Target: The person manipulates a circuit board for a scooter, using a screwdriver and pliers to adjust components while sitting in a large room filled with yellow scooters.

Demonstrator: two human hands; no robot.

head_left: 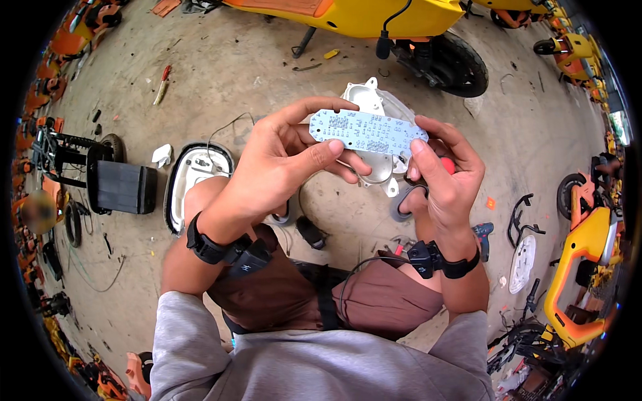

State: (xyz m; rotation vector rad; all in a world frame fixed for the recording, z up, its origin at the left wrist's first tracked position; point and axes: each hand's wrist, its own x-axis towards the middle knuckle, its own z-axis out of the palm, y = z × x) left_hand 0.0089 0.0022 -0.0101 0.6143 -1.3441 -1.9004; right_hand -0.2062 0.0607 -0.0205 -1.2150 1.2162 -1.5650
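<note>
A long pale-blue circuit board (369, 131) with rounded ends and small dark marks is held up between my two hands. My left hand (294, 144) grips its left end, thumb on the near face and fingers behind. At the other end, my right hand (445, 160) pinches the board between thumb and fingers. Behind and below the board lies a white plastic housing (364, 95) on the floor, partly hidden by the board and hands. Something red (448, 165) shows behind my right fingers; I cannot tell what it is.
A white-rimmed shell (175, 180) with a cable lies left of my knee, near a black box (124, 187). Ahead stands a yellow scooter (354, 17). A power drill (483, 234) and a white oval cover (523, 264) lie to the right. A red-handled tool (164, 79) lies far left.
</note>
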